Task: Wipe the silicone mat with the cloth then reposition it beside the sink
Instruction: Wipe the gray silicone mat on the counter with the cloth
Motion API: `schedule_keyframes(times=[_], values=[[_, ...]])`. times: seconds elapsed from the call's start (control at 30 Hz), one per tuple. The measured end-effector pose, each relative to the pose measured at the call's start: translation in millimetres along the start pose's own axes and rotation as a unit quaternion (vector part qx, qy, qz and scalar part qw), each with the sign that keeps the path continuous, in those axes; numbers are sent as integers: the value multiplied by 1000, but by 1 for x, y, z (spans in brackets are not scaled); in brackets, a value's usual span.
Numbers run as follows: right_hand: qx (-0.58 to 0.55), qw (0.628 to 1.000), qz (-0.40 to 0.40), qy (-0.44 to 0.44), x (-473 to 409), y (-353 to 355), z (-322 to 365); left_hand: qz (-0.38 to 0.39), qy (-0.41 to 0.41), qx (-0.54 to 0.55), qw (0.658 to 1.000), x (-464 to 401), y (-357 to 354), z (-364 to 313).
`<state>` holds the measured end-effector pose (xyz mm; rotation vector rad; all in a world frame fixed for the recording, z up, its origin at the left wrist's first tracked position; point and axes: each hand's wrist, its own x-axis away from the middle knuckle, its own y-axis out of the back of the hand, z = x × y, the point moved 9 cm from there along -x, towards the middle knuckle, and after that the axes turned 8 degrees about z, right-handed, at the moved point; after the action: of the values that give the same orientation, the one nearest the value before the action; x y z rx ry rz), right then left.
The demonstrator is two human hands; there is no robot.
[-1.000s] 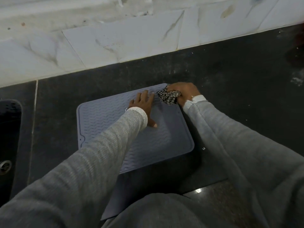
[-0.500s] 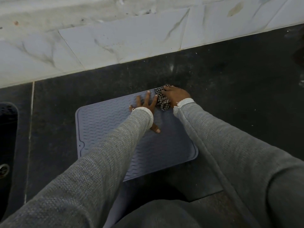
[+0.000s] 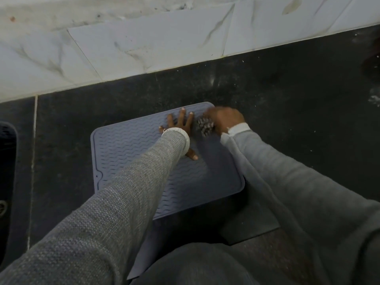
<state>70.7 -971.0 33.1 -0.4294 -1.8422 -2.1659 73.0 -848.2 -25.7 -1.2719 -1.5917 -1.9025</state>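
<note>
A grey-blue silicone mat (image 3: 127,153) with a wavy ribbed surface lies flat on the dark counter, its near edge hanging over the counter front. My left hand (image 3: 181,126) presses flat on the mat's far part, fingers spread straight. Just to its right, my right hand (image 3: 224,118) grips a bunched black-and-white checked cloth (image 3: 204,125) against the mat's far right corner; the hand and cloth are blurred. My sleeves hide much of the mat's middle.
The dark sink (image 3: 7,182) with its drain lies at the far left edge. A white marble-tiled wall (image 3: 144,44) runs along the back of the black counter (image 3: 287,99). The counter's front edge drops off near my body.
My right hand has rubbed the cloth a short way back and forth at the mat's far right corner. The left hand has stayed pressed on the mat. The camera shifted slightly.
</note>
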Motion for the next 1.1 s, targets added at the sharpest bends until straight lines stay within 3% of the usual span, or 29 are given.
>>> schedule_keyframes(times=[0.07,0.2,0.63,0.9,1.1], values=[[-1,1000,-6,29,-16,8,15,12,11,-9,1000,0,-1,1],[34,997,67,15,-22,-23,18,9,8,4,1000,0,-1,1],[72,997,22,25,59,-68,6,-10,-7,8,1000,0,1,0],[27,995,98,9,104,-76,-1,-30,-24,19,999,2,1,-1],[2,1000,24,-13,67,-28,4,-80,-51,-44,995,9,-3,-21]])
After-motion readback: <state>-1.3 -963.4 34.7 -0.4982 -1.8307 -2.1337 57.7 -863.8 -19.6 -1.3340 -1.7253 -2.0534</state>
